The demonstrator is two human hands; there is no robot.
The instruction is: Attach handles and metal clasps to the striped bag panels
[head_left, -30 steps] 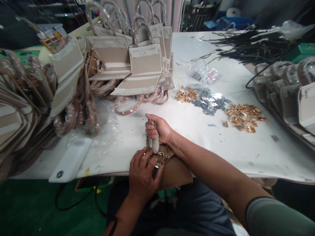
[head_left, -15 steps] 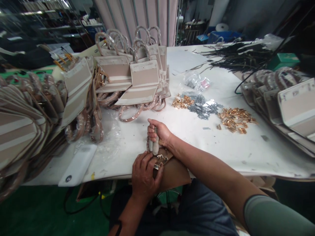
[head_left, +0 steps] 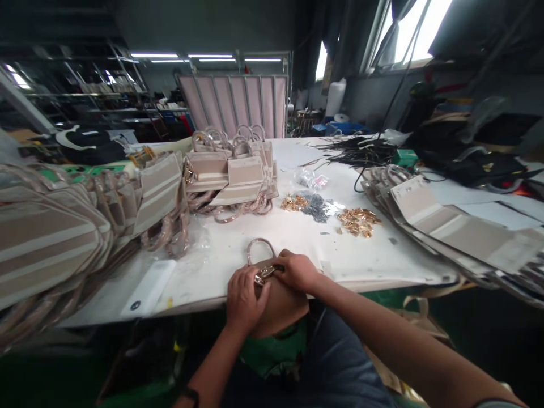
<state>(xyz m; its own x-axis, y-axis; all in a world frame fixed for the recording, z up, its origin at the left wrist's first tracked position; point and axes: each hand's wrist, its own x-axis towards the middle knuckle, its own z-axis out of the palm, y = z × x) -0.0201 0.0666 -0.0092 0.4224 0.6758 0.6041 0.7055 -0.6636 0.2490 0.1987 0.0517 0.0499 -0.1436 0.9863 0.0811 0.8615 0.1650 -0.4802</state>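
Presently, the brown bag [head_left: 283, 306] lies at the front edge of the table [head_left: 225, 241], its near part overhanging. The left hand [head_left: 245, 297] grips its left side; the right hand's [head_left: 297, 273] fingers curl narrowly beside the metal fittings [head_left: 266, 272], their hold impossible to tell. A loosened left grip could let the bag slide off the edge.

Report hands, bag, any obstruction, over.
Left fingers on bag, by clasp. Right fingers at clasp. Bag at table edge. Gold pieces farther back, apart from it.
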